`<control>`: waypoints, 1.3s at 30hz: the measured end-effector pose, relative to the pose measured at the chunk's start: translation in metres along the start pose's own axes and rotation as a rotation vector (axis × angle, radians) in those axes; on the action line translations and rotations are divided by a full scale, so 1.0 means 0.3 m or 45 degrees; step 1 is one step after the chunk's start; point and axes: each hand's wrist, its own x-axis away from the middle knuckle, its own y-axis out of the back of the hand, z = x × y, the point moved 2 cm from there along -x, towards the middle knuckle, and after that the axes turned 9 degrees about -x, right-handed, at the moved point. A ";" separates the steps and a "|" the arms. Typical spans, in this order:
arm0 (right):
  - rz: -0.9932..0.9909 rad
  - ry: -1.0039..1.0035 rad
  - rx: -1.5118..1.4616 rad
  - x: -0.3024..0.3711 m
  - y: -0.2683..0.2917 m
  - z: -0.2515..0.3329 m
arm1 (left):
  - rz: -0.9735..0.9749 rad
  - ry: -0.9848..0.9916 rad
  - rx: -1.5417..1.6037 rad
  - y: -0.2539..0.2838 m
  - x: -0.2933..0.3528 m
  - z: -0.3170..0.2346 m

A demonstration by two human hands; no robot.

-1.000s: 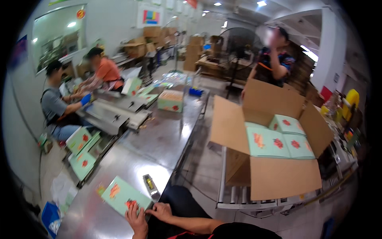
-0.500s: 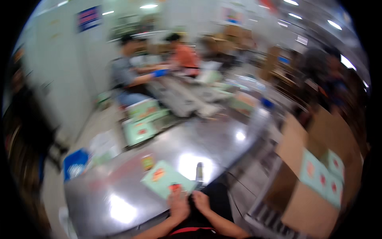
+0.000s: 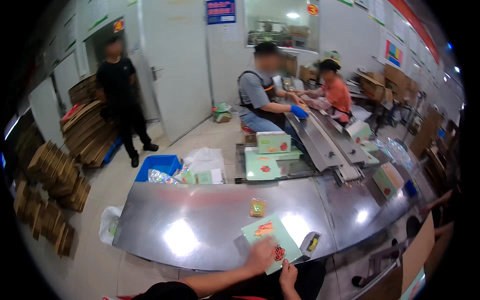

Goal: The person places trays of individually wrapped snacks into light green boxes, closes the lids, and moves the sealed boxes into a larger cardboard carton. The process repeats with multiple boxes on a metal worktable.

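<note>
Below, rectangular green box [image 3: 276,236], shiny metal table [image 3: 215,210]

The head-worn wide fisheye view looks forward and down from above the long, shiny steel table [image 3: 220,212]. The person's bare left hand [image 3: 261,255] and bare right hand [image 3: 288,276] are close, near the lower edge; the tall, flat white door [image 3: 175,75] stands well back.

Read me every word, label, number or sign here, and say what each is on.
I don't copy out printed text, but here's where it stands.
Nearest green box: dark marks on red print, too small to read.
Yellow packet: too small.
Blue wall sign: reddish lettering.
Orange window sign: one numeral.
Wall papers: too small.
</note>
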 end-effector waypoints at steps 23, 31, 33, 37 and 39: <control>-0.478 0.590 -0.282 0.320 0.675 0.744 | -0.294 0.192 1.532 0.479 -0.329 -0.327; -1.872 1.103 1.236 0.611 1.504 0.825 | 0.192 -0.690 2.328 0.213 -0.614 -1.243; -1.714 1.259 0.346 0.619 1.793 0.752 | 0.209 -1.110 1.950 0.256 -0.675 -1.560; -1.500 1.129 -0.538 0.529 2.159 0.546 | 0.148 -1.175 1.761 0.121 -0.629 -1.903; -1.543 1.069 -0.736 0.476 2.266 0.511 | 0.252 -1.110 1.710 0.003 -0.606 -2.033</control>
